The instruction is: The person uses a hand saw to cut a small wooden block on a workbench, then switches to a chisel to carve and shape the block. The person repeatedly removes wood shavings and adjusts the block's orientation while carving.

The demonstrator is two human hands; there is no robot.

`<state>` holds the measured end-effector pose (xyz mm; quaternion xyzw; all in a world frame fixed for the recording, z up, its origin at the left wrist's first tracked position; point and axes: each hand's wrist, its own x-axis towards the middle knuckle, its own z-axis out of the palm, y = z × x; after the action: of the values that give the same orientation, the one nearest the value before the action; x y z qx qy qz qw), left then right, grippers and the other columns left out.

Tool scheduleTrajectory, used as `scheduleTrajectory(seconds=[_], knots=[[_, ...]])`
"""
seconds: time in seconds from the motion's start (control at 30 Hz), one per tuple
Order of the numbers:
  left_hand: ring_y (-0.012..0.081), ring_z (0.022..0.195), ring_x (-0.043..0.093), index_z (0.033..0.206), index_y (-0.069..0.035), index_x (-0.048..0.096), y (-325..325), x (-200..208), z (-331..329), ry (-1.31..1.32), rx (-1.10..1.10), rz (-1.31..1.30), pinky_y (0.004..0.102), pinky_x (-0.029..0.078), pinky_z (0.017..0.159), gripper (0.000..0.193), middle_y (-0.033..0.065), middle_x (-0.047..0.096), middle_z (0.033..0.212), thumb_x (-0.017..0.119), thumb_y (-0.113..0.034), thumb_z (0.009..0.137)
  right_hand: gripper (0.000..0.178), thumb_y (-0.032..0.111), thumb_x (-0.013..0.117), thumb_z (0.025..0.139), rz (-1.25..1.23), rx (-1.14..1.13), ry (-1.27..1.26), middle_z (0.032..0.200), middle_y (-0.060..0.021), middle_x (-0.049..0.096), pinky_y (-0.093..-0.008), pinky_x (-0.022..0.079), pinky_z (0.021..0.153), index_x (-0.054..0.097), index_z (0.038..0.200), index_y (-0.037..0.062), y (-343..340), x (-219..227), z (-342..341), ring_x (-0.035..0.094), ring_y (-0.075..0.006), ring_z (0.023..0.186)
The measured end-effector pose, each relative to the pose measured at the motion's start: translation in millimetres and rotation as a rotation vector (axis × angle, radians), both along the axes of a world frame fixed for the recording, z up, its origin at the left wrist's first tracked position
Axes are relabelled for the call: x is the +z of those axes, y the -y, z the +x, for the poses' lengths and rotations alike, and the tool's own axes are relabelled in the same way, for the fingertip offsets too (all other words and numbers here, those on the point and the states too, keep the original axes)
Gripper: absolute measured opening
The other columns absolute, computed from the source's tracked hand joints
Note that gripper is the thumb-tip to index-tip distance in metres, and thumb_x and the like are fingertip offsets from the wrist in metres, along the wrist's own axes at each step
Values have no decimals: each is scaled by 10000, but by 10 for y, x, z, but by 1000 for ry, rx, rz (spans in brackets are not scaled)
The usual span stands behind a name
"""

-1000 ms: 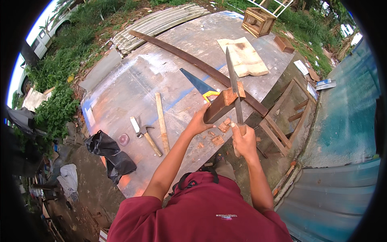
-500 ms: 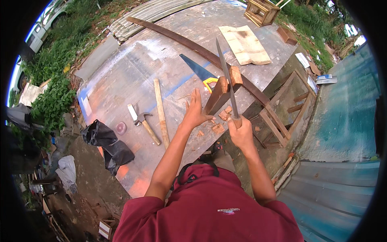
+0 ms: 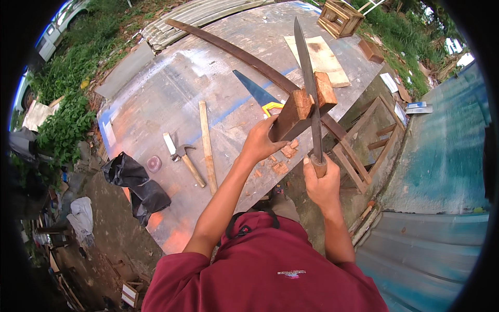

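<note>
My right hand (image 3: 323,184) is wrapped around the wooden handle of a machete (image 3: 306,65), whose long dark blade points away from me. The blade sits in the notch at the end of a brown wood block (image 3: 292,124), between its two rough-cut prongs. Closed on the near left side of that block is my left hand (image 3: 260,141), thumb toward me and fingers partly hidden behind the wood. Chopped wood chips (image 3: 280,168) lie on the table near my left thumb. Just beyond the block lies a handsaw (image 3: 254,89) with a blue blade and yellow handle.
Left on the paint-stained table (image 3: 166,109) are a claw hammer (image 3: 191,169), a wooden stick (image 3: 207,143), a round disc (image 3: 154,164) and a black bag (image 3: 148,196). A long curved-looking wood strip (image 3: 234,54) crosses behind. A wooden frame (image 3: 358,179) stands at the right, near a teal wall (image 3: 436,156).
My left hand, earlier open with fingers spread beside the block, now grips it. Block and machete have shifted a little right, and the block appears more tilted and raised.
</note>
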<state>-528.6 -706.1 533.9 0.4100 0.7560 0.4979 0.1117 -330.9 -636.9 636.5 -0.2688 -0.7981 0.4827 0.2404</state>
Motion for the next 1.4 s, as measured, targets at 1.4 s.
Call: scheduleTrajectory(seconds=[1.4], knots=[[174,996,703,1270,21,654,235,1040,503,-30,280,288,335,580,829,346,176,747,1049,631,-213,1015,323,227,834,851,-255,179,-437,850,-42,686,-273,513,677,667,995,-9,-589,-329,-803,629,-96,766]])
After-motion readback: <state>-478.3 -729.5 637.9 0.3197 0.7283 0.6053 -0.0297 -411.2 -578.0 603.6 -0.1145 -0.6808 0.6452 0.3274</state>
